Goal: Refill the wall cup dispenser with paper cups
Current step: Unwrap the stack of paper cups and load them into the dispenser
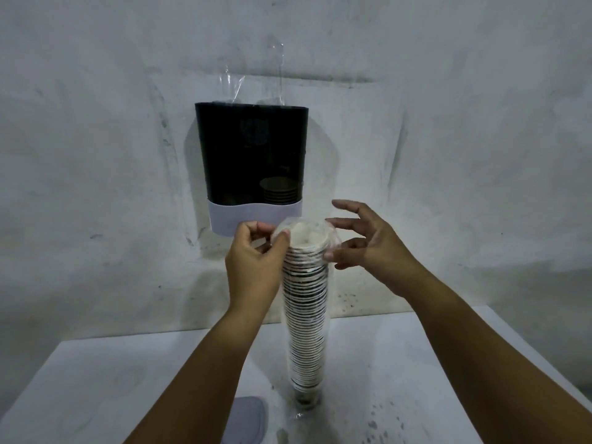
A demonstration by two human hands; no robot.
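Note:
A tall stack of paper cups (307, 315) in a clear plastic sleeve stands upright on the white table (96, 379), its open top just below the dispenser. My left hand (256, 261) pinches the sleeve's rim at the top left of the stack. My right hand (368, 245) hovers at the top right, fingers spread, its thumb touching the sleeve's rim. The dark wall cup dispenser (251, 155) with a white lower band hangs on the wall; a few cups show inside its right side.
An empty clear plastic sleeve (253, 78) sticks up from the dispenser's top. A grey flat object (250, 418) lies at the table's near edge. The wall behind is stained white plaster.

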